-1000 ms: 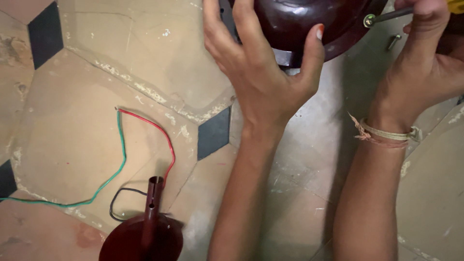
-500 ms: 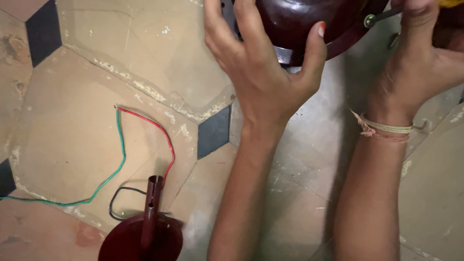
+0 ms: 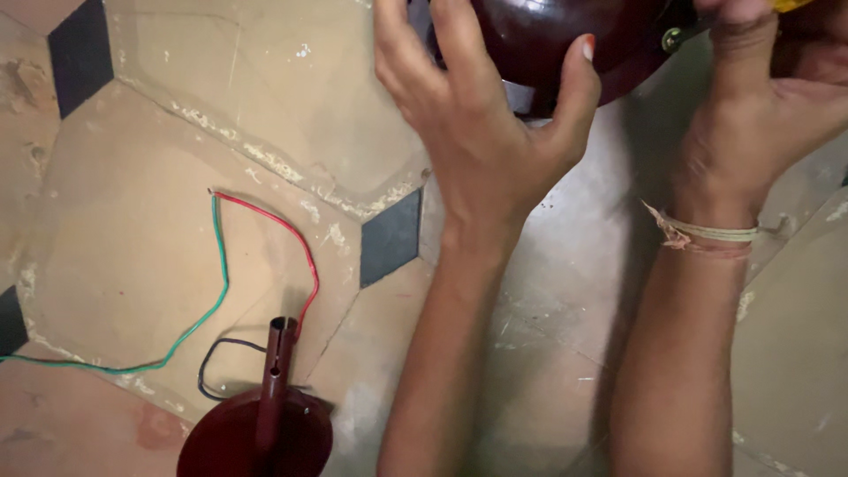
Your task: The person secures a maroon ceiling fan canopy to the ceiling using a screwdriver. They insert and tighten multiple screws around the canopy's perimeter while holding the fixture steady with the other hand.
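A dark maroon rounded metal housing lies on the tiled floor at the top edge of the head view, partly cut off. My left hand wraps over its near rim, fingers spread and thumb hooked on the right side. My right hand reaches to the housing's right edge, where a small bolt shows; its fingertips are cut off by the frame, with a bit of yellow at the top corner. A thread band circles my right wrist.
A maroon round canopy with an upright tube stands at the bottom left. Red, green and dark wires trail from it across the beige floor. Dark diamond tiles dot the floor.
Both hands and the housing have drifted slightly upward in the view; my right hand's fingertips are now further out of frame. The canopy and wires have not moved.
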